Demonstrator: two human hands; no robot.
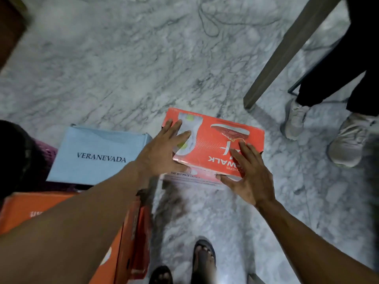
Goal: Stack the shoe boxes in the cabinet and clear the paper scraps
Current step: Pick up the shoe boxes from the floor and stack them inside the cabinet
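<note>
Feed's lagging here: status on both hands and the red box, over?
Left hand flat on red shoe box lid, fingers straight. Right hand spread over its near edge. Blue box close at left; bystander's shoes at right.

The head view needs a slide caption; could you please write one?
The left hand and right hand spread on a red shoe box, pale blue box and orange box beside it.

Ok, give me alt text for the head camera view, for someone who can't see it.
Two bare hands, the left hand and right hand, rest spread fingers on a red shoe box over a marble floor. A light blue VERANEVADA box and orange boxes lie to its left; another person's white sneakers stand at right.
</note>
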